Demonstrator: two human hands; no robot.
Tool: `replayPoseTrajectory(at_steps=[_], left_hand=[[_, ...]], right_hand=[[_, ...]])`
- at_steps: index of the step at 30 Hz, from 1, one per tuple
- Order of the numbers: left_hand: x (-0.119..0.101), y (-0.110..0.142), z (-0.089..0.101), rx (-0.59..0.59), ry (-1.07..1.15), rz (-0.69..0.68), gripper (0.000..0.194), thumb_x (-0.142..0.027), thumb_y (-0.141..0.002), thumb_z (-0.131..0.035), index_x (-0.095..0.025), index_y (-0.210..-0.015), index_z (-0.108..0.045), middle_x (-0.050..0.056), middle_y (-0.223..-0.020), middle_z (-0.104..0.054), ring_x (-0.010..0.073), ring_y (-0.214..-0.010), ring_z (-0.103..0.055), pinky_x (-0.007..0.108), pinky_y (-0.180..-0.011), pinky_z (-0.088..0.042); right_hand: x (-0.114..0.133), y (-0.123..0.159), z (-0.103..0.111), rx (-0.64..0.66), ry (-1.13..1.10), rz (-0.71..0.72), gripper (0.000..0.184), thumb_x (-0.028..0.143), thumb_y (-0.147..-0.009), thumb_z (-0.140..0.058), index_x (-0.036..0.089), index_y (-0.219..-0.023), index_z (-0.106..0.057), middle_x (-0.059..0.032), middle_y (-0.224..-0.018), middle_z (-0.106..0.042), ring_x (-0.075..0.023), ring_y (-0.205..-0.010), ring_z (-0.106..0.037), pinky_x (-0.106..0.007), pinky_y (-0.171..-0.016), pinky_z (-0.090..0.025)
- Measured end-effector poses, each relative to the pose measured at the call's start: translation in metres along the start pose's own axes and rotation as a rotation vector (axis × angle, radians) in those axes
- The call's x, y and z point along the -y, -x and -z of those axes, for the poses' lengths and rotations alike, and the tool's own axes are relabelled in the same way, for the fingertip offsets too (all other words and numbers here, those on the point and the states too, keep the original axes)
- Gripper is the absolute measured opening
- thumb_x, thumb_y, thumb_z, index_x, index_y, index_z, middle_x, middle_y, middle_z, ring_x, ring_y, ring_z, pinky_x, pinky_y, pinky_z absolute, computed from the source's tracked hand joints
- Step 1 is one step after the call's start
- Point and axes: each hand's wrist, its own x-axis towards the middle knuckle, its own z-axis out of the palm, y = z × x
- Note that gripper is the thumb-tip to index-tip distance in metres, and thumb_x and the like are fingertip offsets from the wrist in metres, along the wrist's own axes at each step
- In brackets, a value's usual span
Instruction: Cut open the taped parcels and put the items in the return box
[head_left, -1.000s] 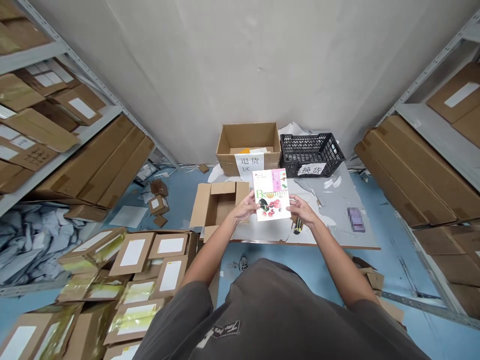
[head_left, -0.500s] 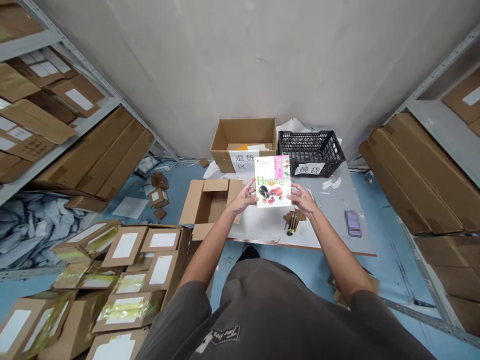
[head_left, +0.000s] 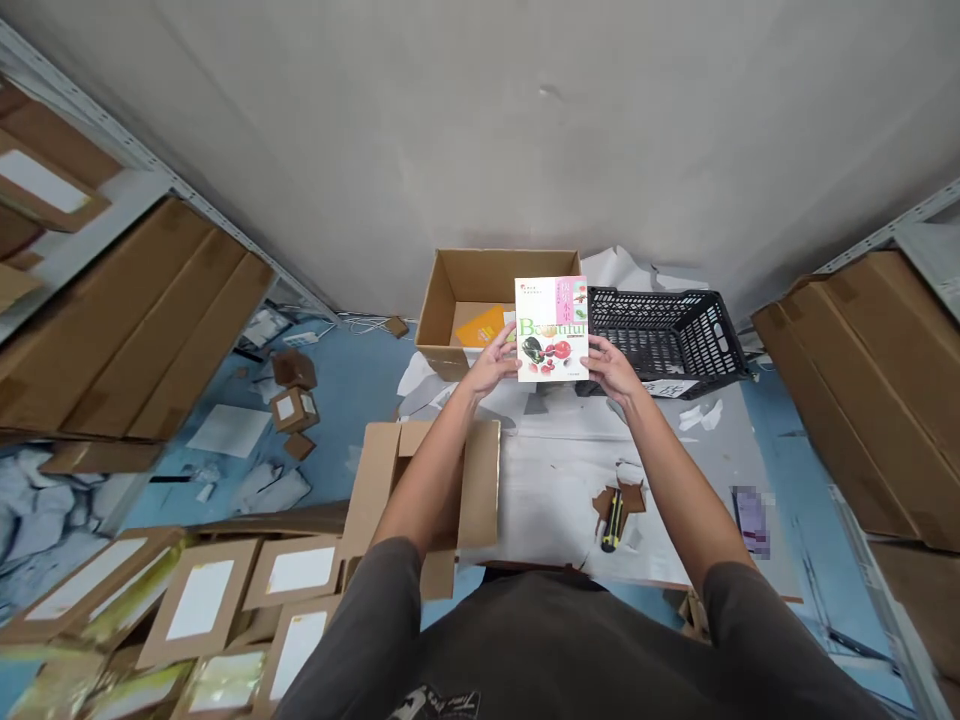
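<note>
A book [head_left: 551, 330] with a white cover, a pink title block and pictures of fruit and vegetables is held upright between both hands. My left hand [head_left: 491, 366] grips its left edge, and my right hand [head_left: 611, 370] grips its lower right edge. Just behind it stands an open cardboard box [head_left: 510, 262] with an orange-yellow item [head_left: 480, 328] inside. To the right of that is a black plastic crate [head_left: 667, 335] with a white paper label [head_left: 670, 388]. Under my left forearm sits another open carton [head_left: 480, 485], its flaps spread.
On the white table [head_left: 547, 480] a yellow-black box cutter [head_left: 613, 522] lies by torn brown cardboard [head_left: 634, 497]. A blurred purple item [head_left: 752, 522] is at the right. Taped parcels [head_left: 202, 600] pile at lower left. Long cartons [head_left: 142, 320] fill the left shelf, others [head_left: 877, 370] the right.
My view has shifted forward, bringing the table and boxes closer. The book, still in both hands, is now held in front of the back box's right part, between it and the black crate.
</note>
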Motion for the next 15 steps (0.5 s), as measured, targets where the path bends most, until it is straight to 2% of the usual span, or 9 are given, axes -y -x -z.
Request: replayPoseTrajectory(at_steps=[3,5,8,11,15], left_hand=[[-0.002,-0.053,0.027,0.009,-0.029,0.004,0.112,-0.024,-0.080,-0.084,-0.040,-0.174,-0.027,0.010,-0.148,-0.066,0.0213,-0.105,-0.075,0.036,-0.091,-0.063],[0.000,-0.084,0.038,-0.014,-0.070,0.001,0.110,-0.024,-0.082,-0.082,-0.040,-0.175,-0.025,0.011,-0.152,-0.063,0.0243,-0.113,-0.074,0.041,-0.097,-0.062],[0.003,-0.116,0.049,-0.178,-0.189,-0.022,0.114,-0.025,-0.085,-0.084,-0.042,-0.176,-0.017,0.011,-0.169,-0.046,0.0314,-0.142,-0.060,0.049,-0.113,-0.053],[0.006,-0.120,0.055,-0.337,-0.343,-0.050,0.106,-0.036,-0.092,-0.083,-0.045,-0.175,-0.017,0.008,-0.178,-0.032,0.0347,-0.159,-0.040,0.054,-0.126,-0.038],[0.007,-0.088,0.049,-0.290,-0.410,-0.079,0.095,-0.048,-0.096,-0.078,-0.043,-0.174,-0.025,0.007,-0.177,-0.036,0.0348,-0.158,-0.042,0.056,-0.129,-0.035]], right_hand=[[0.001,-0.053,0.002,-0.035,0.007,0.013,0.067,0.038,-0.064,-0.100,0.031,-0.123,-0.070,-0.0003,-0.111,-0.083,-0.0247,-0.100,-0.079,-0.035,-0.079,-0.068],[0.003,-0.080,0.009,-0.069,0.031,0.013,0.067,0.040,-0.066,-0.099,0.032,-0.127,-0.070,-0.0012,-0.115,-0.082,-0.0251,-0.103,-0.078,-0.037,-0.081,-0.068],[0.008,-0.103,0.026,-0.217,0.144,-0.042,0.065,0.044,-0.075,-0.093,0.033,-0.134,-0.068,-0.0031,-0.119,-0.081,-0.0253,-0.107,-0.077,-0.040,-0.083,-0.068],[0.010,-0.097,0.043,-0.345,0.263,-0.088,0.063,0.048,-0.083,-0.088,0.032,-0.140,-0.067,-0.0061,-0.123,-0.080,-0.0259,-0.114,-0.075,-0.044,-0.091,-0.066],[0.004,-0.054,0.050,-0.273,0.315,-0.045,0.066,0.053,-0.085,-0.085,0.031,-0.144,-0.067,-0.0099,-0.133,-0.078,-0.0287,-0.127,-0.071,-0.052,-0.106,-0.058]])
